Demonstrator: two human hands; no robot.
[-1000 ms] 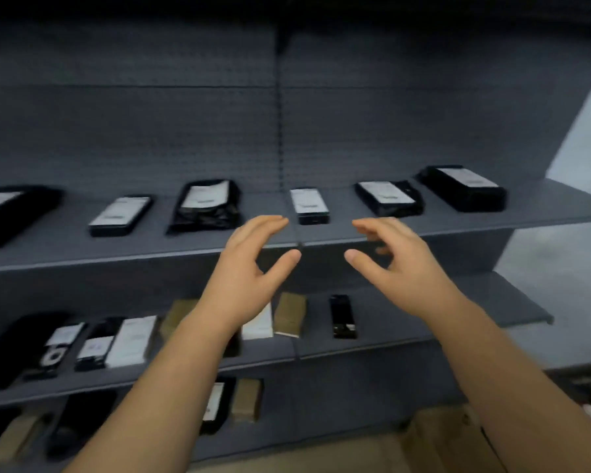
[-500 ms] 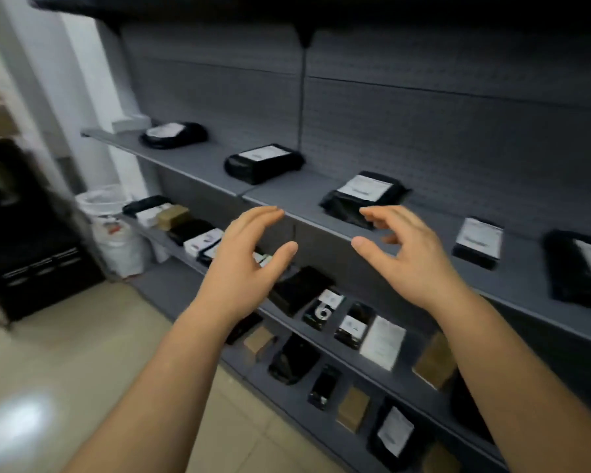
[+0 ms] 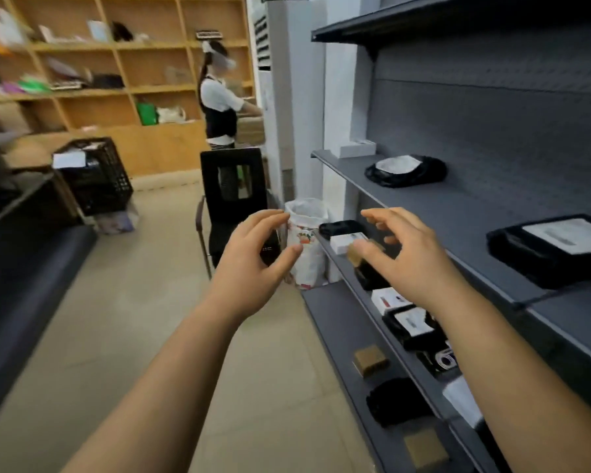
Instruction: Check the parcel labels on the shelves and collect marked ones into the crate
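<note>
1. The left hand (image 3: 253, 264) and the right hand (image 3: 410, 257) hang in mid-air in front of the person, both empty, fingers loosely curved and thumbs apart; neither touches a parcel or a shelf

2. The grey shelving (image 3: 458, 213) runs along the right side, with parcels laid flat on several levels, labels facing up

3. The black crate (image 3: 96, 179) stands on the floor across the room, well apart from the shelving, with some white paper showing at its top

4. Another person (image 3: 219, 104) stands by wooden shelves at the back, and a dark chair (image 3: 234, 196) sits between there and the hands

5. The boxed parcel (image 3: 556, 249) on the upper shelf, black with a white label, looks stiff and flat; a hold across its two long edges would likely suit it, and it seems light enough for one hand

6. The black bag parcel (image 3: 406, 170) farther along that shelf looks soft and slick, so it may sag or slip; gripping it around the bulk rather than by a corner seems safer

7. Small parcels on the middle shelf, such as the white labelled one (image 3: 411, 322), look light and easy to pinch by the sides; their print is too blurred to tell which are marked
</note>
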